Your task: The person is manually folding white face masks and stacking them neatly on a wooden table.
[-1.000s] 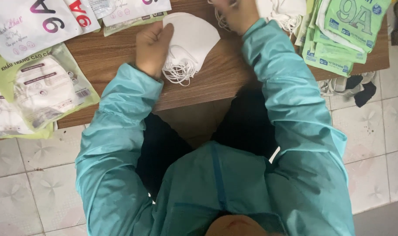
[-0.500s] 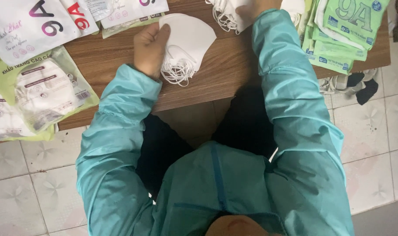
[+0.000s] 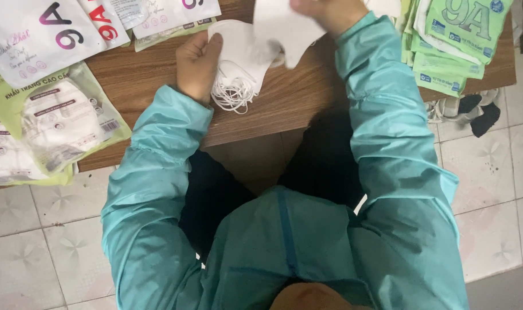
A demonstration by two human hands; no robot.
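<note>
My left hand [image 3: 197, 64] rests on the wooden table [image 3: 284, 106] and grips the left side of a stack of white face masks [image 3: 238, 49], whose ear loops [image 3: 232, 95] hang in a bunch below it. My right hand [image 3: 324, 12], at the top edge of the view, holds a single white mask [image 3: 284, 28], blurred by motion, just above and to the right of the stack. Both arms are in teal sleeves.
Green-edged packets of white masks [image 3: 49, 123] lie at the table's left end, with white printed bags [image 3: 37, 31] behind them. A pile of green printed bags [image 3: 456, 43] sits at the right end. Dark cloth [image 3: 473, 112] lies on the tiled floor [image 3: 491, 172] under it.
My right hand has come back from the far top right of the table toward the stack, now carrying one white mask. My left hand has stayed on the stack.
</note>
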